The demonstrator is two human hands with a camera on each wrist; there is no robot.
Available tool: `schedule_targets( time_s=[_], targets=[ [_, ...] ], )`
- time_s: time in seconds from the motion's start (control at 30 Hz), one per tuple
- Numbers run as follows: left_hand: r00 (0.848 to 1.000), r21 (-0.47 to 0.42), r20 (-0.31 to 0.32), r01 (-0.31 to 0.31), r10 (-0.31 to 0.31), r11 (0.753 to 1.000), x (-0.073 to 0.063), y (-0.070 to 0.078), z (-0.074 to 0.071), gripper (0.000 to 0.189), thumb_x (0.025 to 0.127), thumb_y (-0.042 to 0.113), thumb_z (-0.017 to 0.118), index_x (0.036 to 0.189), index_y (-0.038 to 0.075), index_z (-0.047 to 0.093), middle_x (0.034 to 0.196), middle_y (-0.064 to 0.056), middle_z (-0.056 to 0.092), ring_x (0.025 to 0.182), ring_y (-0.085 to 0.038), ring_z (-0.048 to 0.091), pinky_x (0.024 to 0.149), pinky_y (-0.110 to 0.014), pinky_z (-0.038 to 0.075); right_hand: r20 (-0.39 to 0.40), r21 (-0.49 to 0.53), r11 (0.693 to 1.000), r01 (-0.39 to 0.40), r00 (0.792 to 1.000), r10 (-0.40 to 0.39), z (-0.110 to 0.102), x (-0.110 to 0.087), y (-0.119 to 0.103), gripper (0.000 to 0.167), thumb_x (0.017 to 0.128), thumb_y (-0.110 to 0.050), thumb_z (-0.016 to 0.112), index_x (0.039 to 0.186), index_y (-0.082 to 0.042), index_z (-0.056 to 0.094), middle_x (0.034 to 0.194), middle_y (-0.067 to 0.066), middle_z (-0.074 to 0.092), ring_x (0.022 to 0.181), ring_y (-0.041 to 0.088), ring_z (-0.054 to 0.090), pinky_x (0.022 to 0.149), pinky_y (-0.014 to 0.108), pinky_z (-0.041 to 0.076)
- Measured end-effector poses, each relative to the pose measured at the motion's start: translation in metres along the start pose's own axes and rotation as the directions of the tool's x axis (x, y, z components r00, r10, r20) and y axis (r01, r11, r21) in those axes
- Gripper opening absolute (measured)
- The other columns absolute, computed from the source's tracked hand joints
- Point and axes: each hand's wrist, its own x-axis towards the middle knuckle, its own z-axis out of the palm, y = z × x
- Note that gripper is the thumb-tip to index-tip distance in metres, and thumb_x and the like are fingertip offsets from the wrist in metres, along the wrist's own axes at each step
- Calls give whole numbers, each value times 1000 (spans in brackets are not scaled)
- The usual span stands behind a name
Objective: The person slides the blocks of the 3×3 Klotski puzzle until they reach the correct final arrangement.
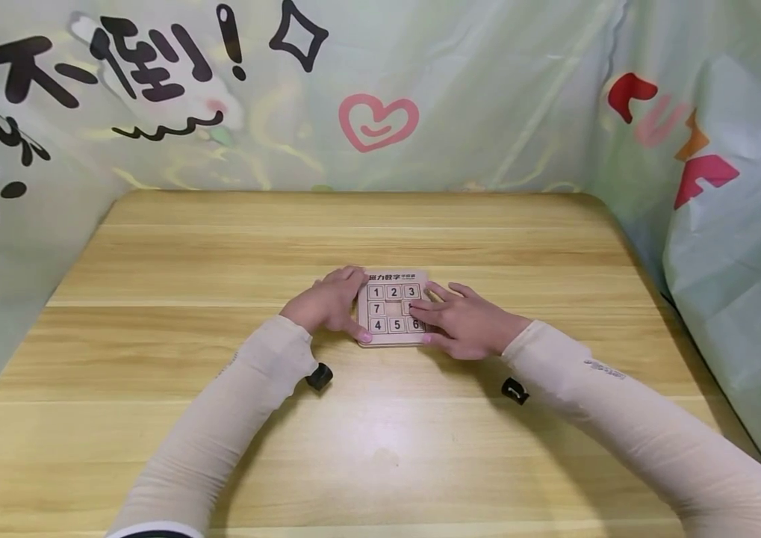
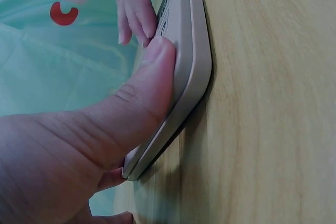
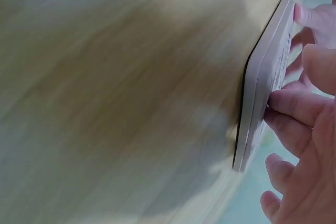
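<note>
A square sliding number puzzle (image 1: 393,338) lies flat near the middle of the table. Tiles 1, 2, 3 form its top row and 4, 5, 6 its bottom row; 7 sits at the left of the middle row, with a gap at the centre. My left hand (image 1: 331,300) holds the puzzle's left side, thumb on the near corner and fingers by the far one. Extended fingers of my right hand (image 1: 470,323) press the right tile of the middle row, mostly hiding it. The right thumb is beside the near right corner. In the left wrist view, the left thumb (image 2: 149,85) lies on the frame.
The wooden table (image 1: 219,246) stretches around the puzzle on all sides. Printed curtains (image 1: 488,97) hang behind it and along both sides. Both forearms wear light sleeves, and a small black piece (image 1: 319,376) sits under the left wrist, another (image 1: 514,391) under the right.
</note>
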Motion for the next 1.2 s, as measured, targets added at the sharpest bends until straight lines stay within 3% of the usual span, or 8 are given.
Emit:
schedule_targets(
  time_s=[0.27, 0.57, 0.93, 1.2],
  targets=[
    [1000, 21, 20, -1, 0, 1000, 1, 2, 0, 111, 68, 47, 84, 152, 5, 24, 159, -14, 19, 145, -32, 15, 114, -59, 16, -4, 3, 1000, 31, 999, -31, 4, 12, -8, 56, 101, -40, 45, 146, -7, 43, 149, 9, 41, 143, 37, 20, 112, 61, 21],
    [1000, 16, 7, 7, -7, 1000, -1, -1, -2, 113, 66, 47, 85, 152, 5, 24, 159, -14, 18, 145, -34, 14, 114, -59, 14, 1, -45, 998, 51, 999, -51, 7, -11, -9, 60, 100, -41, 48, 147, -5, 41, 152, 10, 37, 142, 39, 23, 112, 60, 20],
    [1000, 11, 10, -1, 1, 1000, 0, -1, 0, 111, 67, 47, 85, 152, 6, 25, 159, -14, 18, 145, -32, 15, 114, -59, 15, -19, -49, 999, -6, 1000, 5, 7, 0, 1, 58, 101, -39, 46, 148, -6, 39, 152, 10, 36, 143, 39, 21, 113, 60, 20],
    [1000, 21, 6, 5, -5, 1000, 1, 0, 1, 112, 67, 48, 85, 152, 6, 25, 159, -13, 19, 145, -31, 14, 114, -59, 15, 29, -2, 997, 81, 996, -81, 8, -5, -12, 57, 101, -41, 44, 147, -7, 41, 151, 6, 38, 144, 37, 17, 114, 60, 16]
  ],
)
